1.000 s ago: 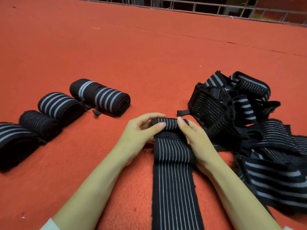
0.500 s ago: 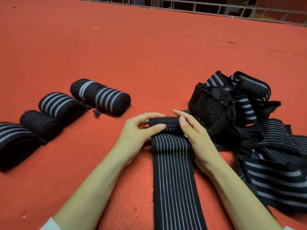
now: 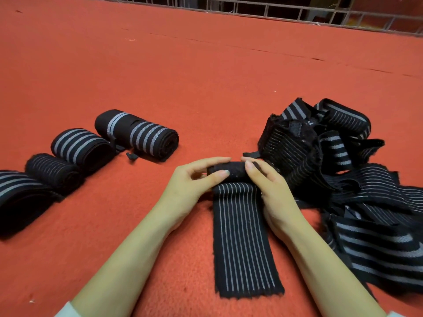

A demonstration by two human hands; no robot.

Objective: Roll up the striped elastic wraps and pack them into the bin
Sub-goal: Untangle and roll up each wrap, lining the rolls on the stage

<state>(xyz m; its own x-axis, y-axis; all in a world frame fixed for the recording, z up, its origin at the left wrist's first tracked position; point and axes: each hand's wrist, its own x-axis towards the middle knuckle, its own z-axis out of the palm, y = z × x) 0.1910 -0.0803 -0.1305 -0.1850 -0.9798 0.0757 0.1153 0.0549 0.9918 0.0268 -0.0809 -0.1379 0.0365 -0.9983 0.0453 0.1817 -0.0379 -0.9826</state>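
The barely rolled striped wrap [image 3: 231, 172] is pinched by the left hand [image 3: 190, 188] and right hand [image 3: 272, 195]; were either grip slackened, it could be sprung undone.

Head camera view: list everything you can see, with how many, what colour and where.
rolled wraps: four, black with grey stripes, in a row at the left on the carpet.
half-rolled wrap: one, black with thin white stripes, centre; far end rolled, the rest lying flat toward the camera.
pile of loose wraps: count unclear, black with grey or white stripes, at the right.
carpet: one, red-orange, under everything.
wire railing: one, pale grey, along the top edge.
left hand: one, grips the left end of the roll.
right hand: one, grips the right end of the roll.
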